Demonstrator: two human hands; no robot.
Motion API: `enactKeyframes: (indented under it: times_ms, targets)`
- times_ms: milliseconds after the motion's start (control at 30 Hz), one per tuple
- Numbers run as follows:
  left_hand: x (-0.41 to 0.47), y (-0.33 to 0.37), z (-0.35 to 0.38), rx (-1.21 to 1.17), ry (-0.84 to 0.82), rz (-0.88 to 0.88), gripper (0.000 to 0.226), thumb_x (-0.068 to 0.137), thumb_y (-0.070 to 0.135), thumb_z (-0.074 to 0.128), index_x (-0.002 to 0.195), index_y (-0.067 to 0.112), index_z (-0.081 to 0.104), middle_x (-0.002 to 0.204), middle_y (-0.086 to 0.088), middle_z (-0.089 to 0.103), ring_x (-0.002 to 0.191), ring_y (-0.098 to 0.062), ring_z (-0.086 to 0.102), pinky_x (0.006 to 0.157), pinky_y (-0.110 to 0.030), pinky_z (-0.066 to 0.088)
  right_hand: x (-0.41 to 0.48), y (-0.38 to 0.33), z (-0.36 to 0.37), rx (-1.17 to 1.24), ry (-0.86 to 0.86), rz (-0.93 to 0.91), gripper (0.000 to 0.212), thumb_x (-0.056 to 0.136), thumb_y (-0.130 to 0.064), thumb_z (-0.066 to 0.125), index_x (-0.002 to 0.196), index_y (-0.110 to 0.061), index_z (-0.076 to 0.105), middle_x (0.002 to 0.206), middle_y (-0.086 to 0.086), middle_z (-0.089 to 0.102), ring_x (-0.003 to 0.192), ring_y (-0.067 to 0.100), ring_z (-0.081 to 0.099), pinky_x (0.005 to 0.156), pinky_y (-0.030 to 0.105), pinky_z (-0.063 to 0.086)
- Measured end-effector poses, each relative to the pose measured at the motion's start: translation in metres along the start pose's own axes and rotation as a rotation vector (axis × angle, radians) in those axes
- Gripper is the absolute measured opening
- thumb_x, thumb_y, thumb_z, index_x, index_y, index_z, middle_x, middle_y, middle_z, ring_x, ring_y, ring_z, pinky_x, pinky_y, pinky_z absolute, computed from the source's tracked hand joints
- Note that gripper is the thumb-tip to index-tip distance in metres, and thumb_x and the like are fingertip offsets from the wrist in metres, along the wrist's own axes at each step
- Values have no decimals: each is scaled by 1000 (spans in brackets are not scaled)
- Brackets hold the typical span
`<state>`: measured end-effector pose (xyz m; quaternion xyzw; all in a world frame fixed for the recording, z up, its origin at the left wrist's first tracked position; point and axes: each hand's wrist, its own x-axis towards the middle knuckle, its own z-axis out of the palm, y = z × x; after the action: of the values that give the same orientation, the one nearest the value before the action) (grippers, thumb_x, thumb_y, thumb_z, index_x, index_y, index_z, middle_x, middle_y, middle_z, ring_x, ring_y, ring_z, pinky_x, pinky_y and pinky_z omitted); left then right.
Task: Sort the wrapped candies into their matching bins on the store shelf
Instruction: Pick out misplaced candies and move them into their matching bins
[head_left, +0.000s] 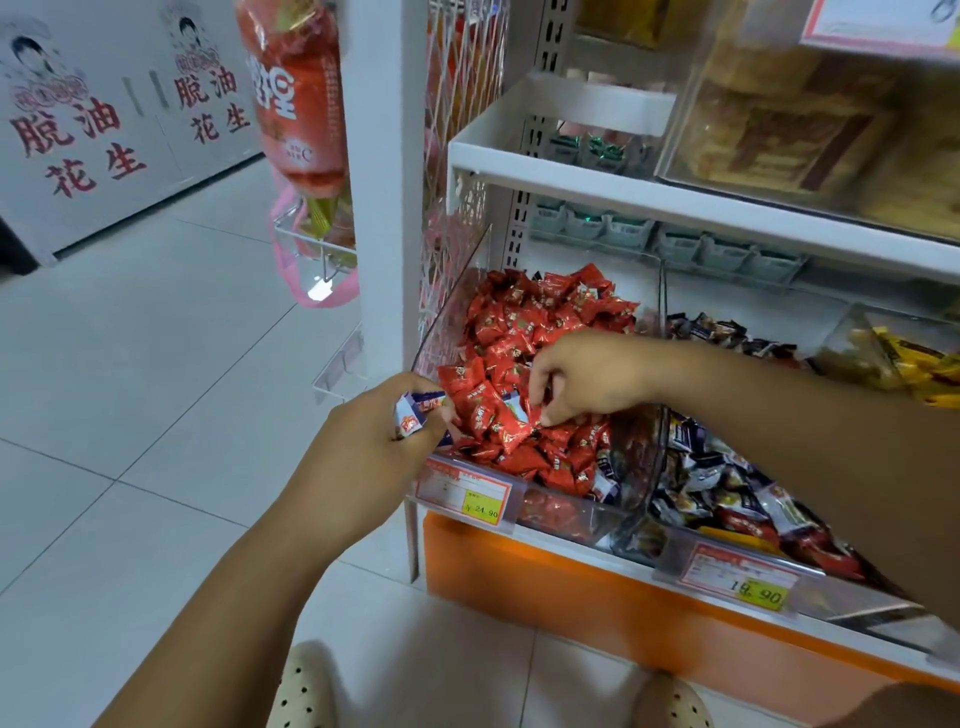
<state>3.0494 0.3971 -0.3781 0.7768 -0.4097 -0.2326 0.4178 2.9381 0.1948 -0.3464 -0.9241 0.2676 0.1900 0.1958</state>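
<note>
**Both hands at the red candy bin**

At the far left, white boxes with red lettering stand on the tiled floor. Next to them, an orange snack bag hangs at the end of the shelf.

The left hand hovers just off the shelf's left front corner. Its fingers are curled round a few blue-and-white candies, which stick out above the thumb.

The clear bin at the left end of the shelf is heaped with red candies. A price tag is clipped to its front edge.

The right hand reaches in from the right over this heap. Its thumb and fingertips pinch a wrapper near the front of the pile. I cannot tell whether that wrapper is red or the blue-and-white one lying just beside it.

The next bin to the right holds mixed dark-blue and red candies and has its own price tag. At the right edge of the shelf lie yellow candies.
</note>
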Motion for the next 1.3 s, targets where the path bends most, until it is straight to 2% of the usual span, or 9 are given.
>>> enactKeyframes:
  times_ms: [167, 333, 500, 633, 733, 867, 1000, 1133, 1300]
  targets:
    - [1, 0, 0, 22, 10, -30, 8, 96, 36, 51, 97, 31, 58, 88, 10, 68, 80, -13, 69, 66, -22, 50, 7, -6, 22, -204, 101, 10, 72, 74, -42, 77, 135, -33, 39, 102, -4, 57, 93, 17, 53, 71, 29, 45]
    - [1, 3, 0, -101, 33, -27, 14, 97, 26, 50, 90, 30, 61, 85, 17, 71, 82, -8, 69, 81, -41, 57, 3, -12, 25, -241, 188, 10, 45, 84, -42, 67, 125, -25, 57, 110, 4, 50, 105, 25, 53, 81, 33, 46]
    - [-1, 10, 4, -237, 52, -47, 19, 95, 12, 48, 89, 23, 63, 87, 11, 71, 73, 0, 67, 76, -37, 59, -27, -7, 1, 1, 227, 48, 55, 84, -36, 70, 135, -20, 55, 133, 6, 55, 117, 21, 52, 94, 28, 41]
    - [1, 21, 14, -293, 42, -36, 18, 93, 10, 52, 94, 24, 64, 79, 4, 69, 54, 2, 57, 55, -22, 51, -49, -9, 16, 208, 441, 12, 45, 81, -31, 74, 123, -17, 62, 75, -11, 52, 63, 0, 47, 55, 14, 32]
    - [5, 24, 27, -262, -2, -9, 9, 92, 23, 59, 99, 26, 65, 56, 17, 56, 47, 4, 48, 56, -20, 41, -51, -23, 33, 298, 428, -73, 26, 80, -27, 76, 102, -18, 65, 64, -7, 54, 49, 3, 46, 47, 14, 35]
    - [12, 24, 32, -210, -11, -14, 14, 84, 40, 67, 89, 28, 68, 57, 23, 58, 49, 6, 49, 56, -19, 36, -47, -34, 42, 340, 478, -190, 36, 79, -20, 76, 114, -18, 66, 82, -7, 67, 72, 10, 61, 70, 28, 51]
    - [14, 23, 28, -147, 15, -41, 19, 80, 43, 70, 75, 25, 67, 53, 14, 57, 46, -3, 45, 55, -26, 39, -47, -30, 38, 501, 289, -152, 80, 79, -15, 77, 144, -34, 35, 83, -14, 60, 76, 2, 60, 78, 25, 54]
    - [12, 20, 19, -80, 102, -55, 23, 89, 43, 60, 76, 24, 61, 51, 6, 54, 46, -7, 47, 56, -28, 42, -37, -3, 13, 335, 224, 12, 57, 88, -7, 65, 140, -21, 45, 126, -2, 59, 112, 10, 57, 99, 29, 47]
    - [5, 16, 14, -94, 38, -68, 16, 94, 34, 52, 80, 27, 55, 50, 8, 61, 40, -2, 48, 52, -21, 42, -2, -8, 17, 124, 300, 75, 48, 93, -4, 54, 139, -13, 47, 140, 7, 51, 126, 20, 49, 104, 29, 41]
